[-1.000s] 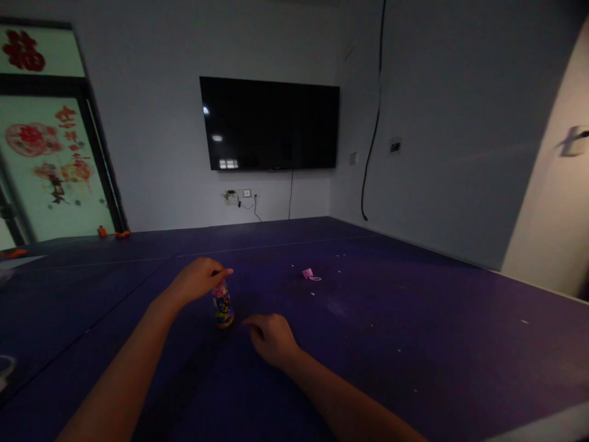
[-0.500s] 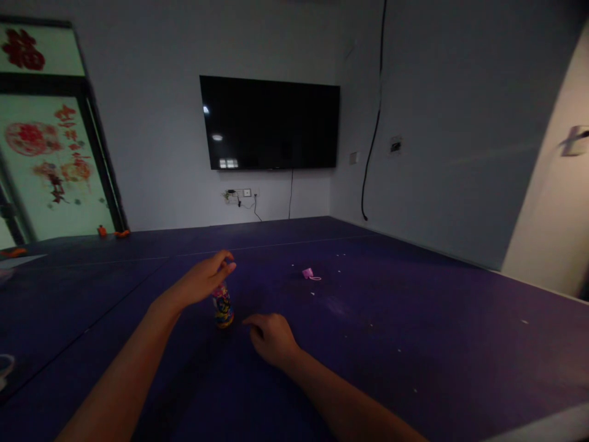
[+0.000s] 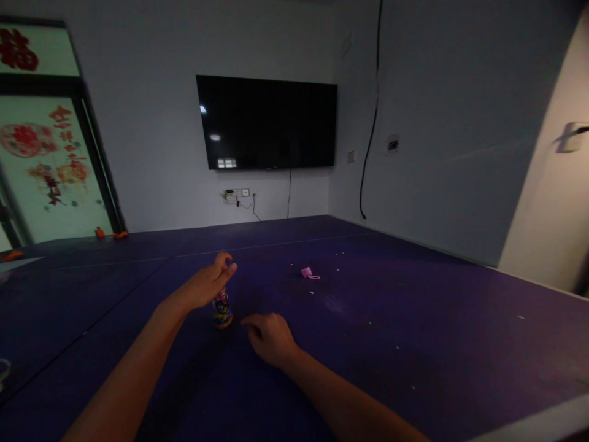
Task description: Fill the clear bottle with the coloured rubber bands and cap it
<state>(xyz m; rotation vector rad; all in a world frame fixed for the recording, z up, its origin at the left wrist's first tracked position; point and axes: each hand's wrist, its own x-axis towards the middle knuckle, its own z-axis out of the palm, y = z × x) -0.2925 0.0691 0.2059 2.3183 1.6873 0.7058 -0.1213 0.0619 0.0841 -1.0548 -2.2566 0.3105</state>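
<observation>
A small bottle with a colourful label (image 3: 223, 312) stands upright on the dark purple surface (image 3: 276, 393). My left hand (image 3: 208, 283) is over its top, thumb and fingers apart, and covers the upper end; whether it touches the bottle I cannot tell. To the right of the bottle, my right hand (image 3: 271, 336) rests low by the surface with its fingers curled and the index finger pointing at the bottle, apart from it. Farther off lies a pink cap-like piece with a loop (image 3: 307, 272).
Small white bits lie scattered around the pink piece and to the right. Orange objects (image 3: 100, 232) sit at the far left edge. A clear ring-like item (image 3: 3, 371) is at the left border. A television (image 3: 271, 123) hangs on the wall.
My left hand has shifted slightly, sinking lower over the bottle's top and covering more of it. The right hand has hardly moved. The view has turned slightly.
</observation>
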